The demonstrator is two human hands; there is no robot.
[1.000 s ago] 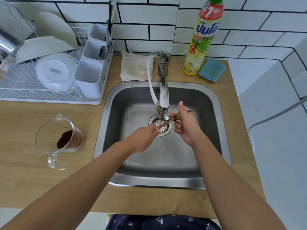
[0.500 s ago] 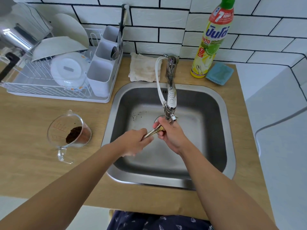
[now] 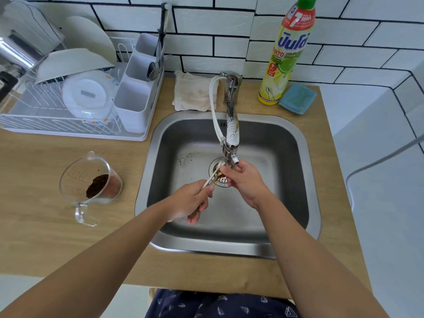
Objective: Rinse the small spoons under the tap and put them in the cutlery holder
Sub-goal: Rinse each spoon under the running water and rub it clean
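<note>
We counted one sink (image 3: 298, 143), one tap (image 3: 231, 134) and one cutlery holder (image 3: 135, 88) with three compartments. How many small spoons (image 3: 214, 179) there were we could not tell; at least two thin handles, one pale and one golden, showed together. Our left hand (image 3: 190, 200) had its fingers curled round the handle ends. Our right hand (image 3: 245, 180) pinched the other ends just under the tap's mouth, above the drain (image 3: 221, 177). The spoons lay between both hands, over the sink, well apart from the holder.
</note>
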